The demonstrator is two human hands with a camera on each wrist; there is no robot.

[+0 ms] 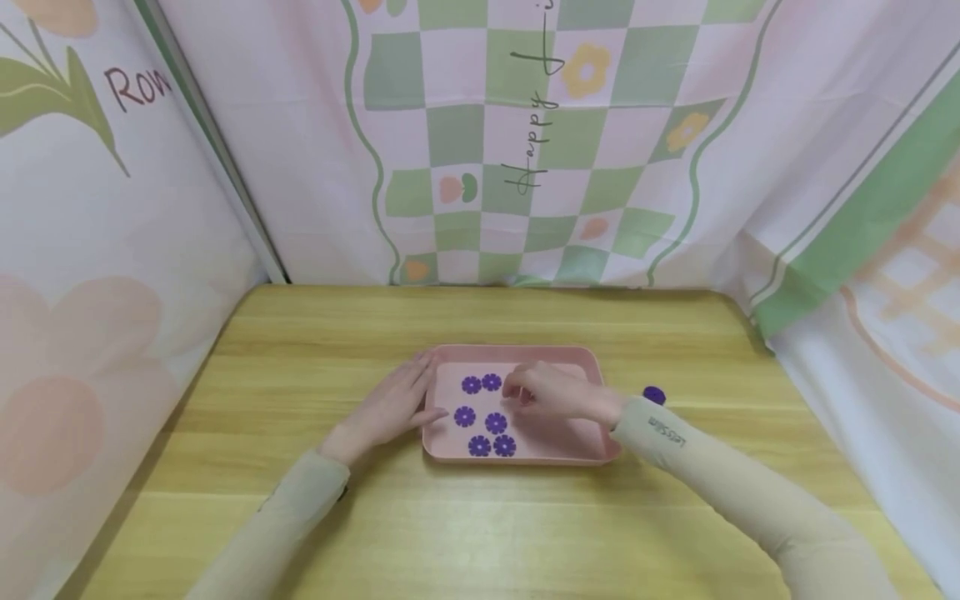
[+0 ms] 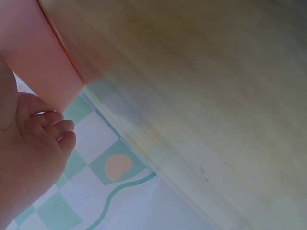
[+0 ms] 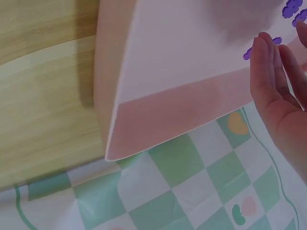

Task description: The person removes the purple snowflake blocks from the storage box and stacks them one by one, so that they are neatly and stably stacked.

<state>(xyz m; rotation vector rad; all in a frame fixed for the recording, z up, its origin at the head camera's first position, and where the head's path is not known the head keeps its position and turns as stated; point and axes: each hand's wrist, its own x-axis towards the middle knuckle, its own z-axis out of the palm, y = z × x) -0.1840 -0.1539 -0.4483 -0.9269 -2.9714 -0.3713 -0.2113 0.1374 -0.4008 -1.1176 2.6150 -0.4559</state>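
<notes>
A pink tray (image 1: 566, 450) on the table holds several purple snowflake-shaped plastic discs (image 1: 465, 417), lying flat in its left half. My left hand (image 1: 390, 404) rests against the tray's left side, fingers extended along the wall and thumb reaching over the rim. Over the middle of the tray is my right hand (image 1: 551, 390), close to the upper pair of discs (image 1: 491, 382). In the right wrist view its fingers (image 3: 263, 72) look fairly straight, with the thumb apart and nothing visibly held; purple discs (image 3: 291, 8) show beyond them.
Right of the tray, close to my right forearm, a small purple piece (image 1: 654, 395) that looks like stacked discs sits on the wooden table (image 1: 480, 533). Printed curtains (image 1: 525, 133) hang behind the table and at both sides.
</notes>
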